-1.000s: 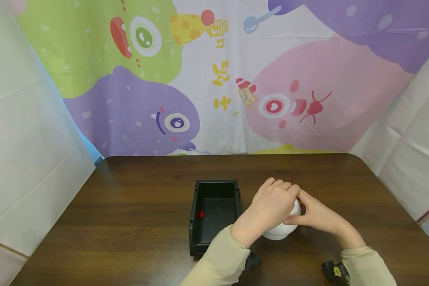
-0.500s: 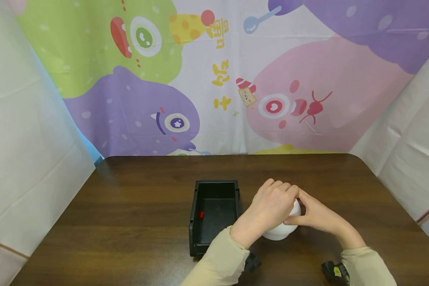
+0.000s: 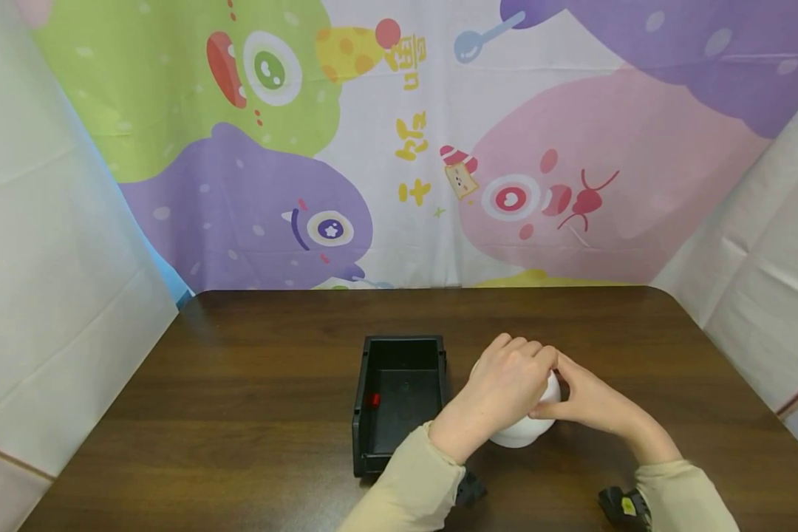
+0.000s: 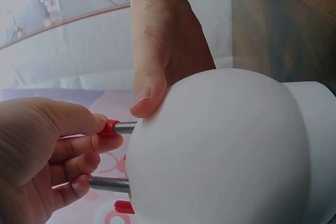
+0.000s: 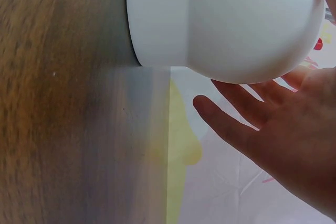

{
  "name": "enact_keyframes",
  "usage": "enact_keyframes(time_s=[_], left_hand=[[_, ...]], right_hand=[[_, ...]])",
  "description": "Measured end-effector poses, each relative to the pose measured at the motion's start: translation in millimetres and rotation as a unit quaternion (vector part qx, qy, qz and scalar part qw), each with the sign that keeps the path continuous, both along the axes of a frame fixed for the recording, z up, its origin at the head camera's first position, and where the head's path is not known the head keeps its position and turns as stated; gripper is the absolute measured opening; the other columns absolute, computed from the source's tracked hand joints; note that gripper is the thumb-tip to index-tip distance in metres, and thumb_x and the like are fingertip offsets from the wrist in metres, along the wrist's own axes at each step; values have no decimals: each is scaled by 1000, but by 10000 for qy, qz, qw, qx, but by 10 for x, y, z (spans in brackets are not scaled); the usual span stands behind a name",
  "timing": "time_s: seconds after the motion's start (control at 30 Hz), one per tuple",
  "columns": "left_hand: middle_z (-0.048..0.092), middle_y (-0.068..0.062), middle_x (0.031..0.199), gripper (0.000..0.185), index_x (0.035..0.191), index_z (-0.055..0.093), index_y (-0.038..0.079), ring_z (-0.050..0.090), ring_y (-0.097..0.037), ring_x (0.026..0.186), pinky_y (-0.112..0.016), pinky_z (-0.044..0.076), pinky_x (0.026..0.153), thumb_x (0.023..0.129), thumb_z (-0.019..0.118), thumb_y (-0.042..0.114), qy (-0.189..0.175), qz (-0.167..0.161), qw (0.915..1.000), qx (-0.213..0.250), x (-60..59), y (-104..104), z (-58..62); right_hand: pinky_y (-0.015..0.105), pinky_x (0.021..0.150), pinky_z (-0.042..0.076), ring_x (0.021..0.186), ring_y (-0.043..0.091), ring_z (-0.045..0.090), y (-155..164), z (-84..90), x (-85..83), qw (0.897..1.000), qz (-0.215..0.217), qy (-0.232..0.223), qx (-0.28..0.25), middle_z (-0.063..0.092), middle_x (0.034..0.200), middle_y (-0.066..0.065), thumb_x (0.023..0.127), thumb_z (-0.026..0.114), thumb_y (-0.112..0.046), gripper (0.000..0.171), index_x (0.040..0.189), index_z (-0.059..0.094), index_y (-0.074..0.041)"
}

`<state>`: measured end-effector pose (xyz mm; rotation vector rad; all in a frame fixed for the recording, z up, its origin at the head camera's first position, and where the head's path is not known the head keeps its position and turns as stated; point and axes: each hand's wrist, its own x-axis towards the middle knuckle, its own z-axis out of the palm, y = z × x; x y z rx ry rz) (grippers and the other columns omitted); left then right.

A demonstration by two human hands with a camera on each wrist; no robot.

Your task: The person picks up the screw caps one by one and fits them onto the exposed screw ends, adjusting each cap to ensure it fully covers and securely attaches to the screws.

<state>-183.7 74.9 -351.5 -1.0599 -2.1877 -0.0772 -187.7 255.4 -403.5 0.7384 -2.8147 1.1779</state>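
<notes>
A white, round-bodied object (image 3: 520, 434) on a narrower base stands on the table, right of the black bin. Threaded metal rods (image 4: 109, 184) stick out of its top. My left hand (image 3: 508, 377) is over that top; in the left wrist view its thumb and forefinger pinch a small red cap (image 4: 109, 128) at one rod's end, while other fingertips lie by the second rod. Another red piece (image 4: 125, 207) shows at the top of the body. My right hand (image 3: 592, 395) holds the body from the right, thumb on the near side and fingers round the far side (image 5: 252, 106).
The open black bin (image 3: 357, 428) stands left of the white object, with a small red piece (image 3: 375, 400) inside. Brown wooden table (image 3: 239, 414) surrounds them. A patterned cloth (image 3: 425, 244) hangs at the back edge. Black devices (image 3: 621, 506) sit at the wrists.
</notes>
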Motion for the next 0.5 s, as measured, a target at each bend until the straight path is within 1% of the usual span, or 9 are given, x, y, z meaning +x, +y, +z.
enact_keyframes(time_s=[0.17,0.3,0.5], left_hand=[[64,12,76,2,81,63,20,56,-3,67,-18,37,62,81,62,19,-110,-21,9999,62,-2,6,-16],[64,12,78,3,84,65,20,57,-3,69,-18,38,63,81,63,19,-225,-43,9997,83,4,5,-15],[64,11,78,4,84,65,19,57,-3,69,-17,38,63,82,62,20,-266,-75,9996,74,4,6,-21]], right_hand=[[27,76,47,94,8,52,6,-12,-3,9999,15,-114,-38,53,113,4,70,77,-31,66,122,42,-10],[28,74,48,92,7,52,14,-26,-9,9997,55,-206,-83,53,110,4,70,77,-30,66,122,42,-10],[28,74,48,91,7,53,21,-22,-10,9995,90,-247,-168,53,110,3,70,77,-28,64,121,42,-10]])
